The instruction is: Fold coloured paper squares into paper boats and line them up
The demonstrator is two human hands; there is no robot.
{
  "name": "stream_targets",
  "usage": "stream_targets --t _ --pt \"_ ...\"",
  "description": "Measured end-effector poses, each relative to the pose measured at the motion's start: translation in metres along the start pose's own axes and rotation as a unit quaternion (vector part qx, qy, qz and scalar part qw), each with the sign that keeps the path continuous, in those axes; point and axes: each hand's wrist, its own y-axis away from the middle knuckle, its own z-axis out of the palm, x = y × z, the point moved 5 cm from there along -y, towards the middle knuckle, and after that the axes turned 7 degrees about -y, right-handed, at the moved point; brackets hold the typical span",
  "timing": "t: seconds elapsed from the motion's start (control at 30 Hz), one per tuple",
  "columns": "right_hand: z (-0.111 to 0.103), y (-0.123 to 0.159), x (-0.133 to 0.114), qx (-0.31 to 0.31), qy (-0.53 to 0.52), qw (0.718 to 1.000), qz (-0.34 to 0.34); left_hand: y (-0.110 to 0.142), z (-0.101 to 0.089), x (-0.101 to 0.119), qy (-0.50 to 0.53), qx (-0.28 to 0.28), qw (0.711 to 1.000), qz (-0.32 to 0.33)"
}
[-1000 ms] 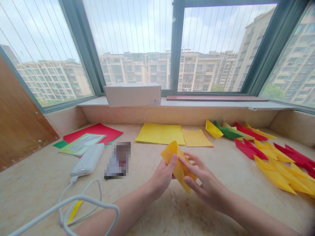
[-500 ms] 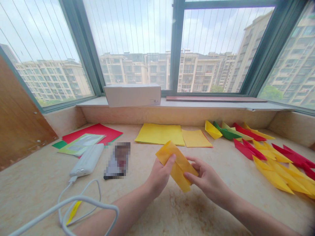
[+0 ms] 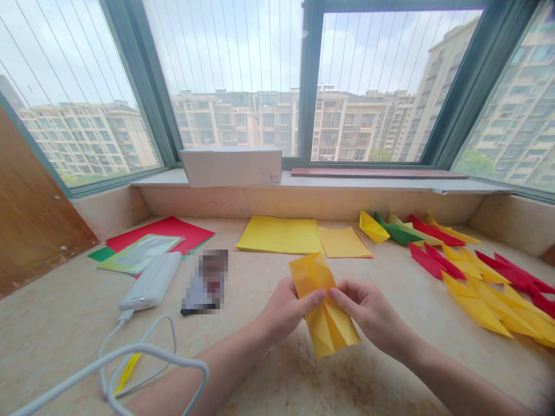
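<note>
Folded orange-yellow paper (image 3: 317, 329): oblong, slightly tilted, creased, lower flaps parted along middle seam. Held between both hands above marbled counter (image 3: 247, 283), nearer person than yellow sheets (image 3: 280, 234). Left hand (image 3: 286, 309) pinching left side, thumb across front, fingers behind. Right hand (image 3: 368, 309) pinching right side, thumb on front, fingers curled behind. Farther right: folded paper shapes (image 3: 477, 306), red, yellow, green.

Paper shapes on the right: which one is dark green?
The dark green shape in the back row, just right of the leftmost yellow shape; it's the only one neither red nor yellowish.
</note>
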Motion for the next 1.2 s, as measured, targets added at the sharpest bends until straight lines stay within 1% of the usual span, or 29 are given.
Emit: stream_targets --t 0.1,0.17,0.23,0.27,0.3,0.4,0.47,0.53,0.67,0.73,0.83,0.93,1.03,1.13,1.2 --pt "0.001 0.0 -0.007 -0.018 0.001 0.999 -0.031 0.002 0.004 0.001 -0.005 -0.034 0.999 -0.012" --pt "0.0 -0.001 -0.01 -0.022 -0.004 0.999 -0.043 0.005 0.01 0.004 -0.004 -0.088 0.996 -0.019" --pt "-0.002 -0.002 -0.01 -0.028 -0.013 0.999 -0.037 0.009 0.017 0.007 0.001 -0.147 0.989 -0.025" --pt "-0.002 -0.002 -0.009 -0.032 -0.018 0.999 -0.032 0.01 0.02 0.009 0.002 -0.162 0.986 -0.028" --pt "-0.003 -0.003 -0.008 -0.036 -0.023 0.999 -0.027 0.011 0.021 0.009 0.001 -0.163 0.986 -0.03" --pt "-0.004 -0.004 -0.006 -0.036 -0.034 0.998 -0.035 0.01 0.019 0.01 0.004 -0.133 0.99 -0.039" --pt "-0.004 -0.004 -0.004 -0.031 -0.036 0.998 -0.051 0.009 0.018 0.01 0.016 -0.126 0.991 -0.046" --pt "-0.004 -0.004 -0.002 -0.026 -0.026 0.997 -0.069 0.007 0.016 0.009 0.019 -0.118 0.991 -0.059" --pt "-0.007 -0.003 0.001 -0.009 0.006 0.996 -0.088 0.006 0.01 0.008 0.013 -0.072 0.993 -0.09" --pt "-0.007 -0.002 -0.001 -0.006 0.016 0.995 -0.093 0.007 0.012 0.013 0.024 -0.083 0.992 -0.087" --pt "-0.008 0.001 -0.008 -0.003 0.029 0.994 -0.106 0.008 0.017 0.021 0.032 -0.107 0.992 -0.062" --pt "-0.009 0.003 -0.017 -0.002 0.034 0.992 -0.121 0.008 0.017 0.023 0.026 -0.094 0.994 -0.049" --pt "-0.009 0.002 -0.017 0.005 0.038 0.993 -0.109 0.006 0.014 0.016 0.019 -0.08 0.996 -0.044" --pt "-0.012 -0.001 -0.01 0.037 0.038 0.995 -0.081 0.006 0.009 0.009 0.027 -0.056 0.997 -0.045" --pt "-0.014 -0.003 -0.006 0.058 0.033 0.995 -0.074 0.006 0.005 0.007 0.035 -0.044 0.997 -0.044"
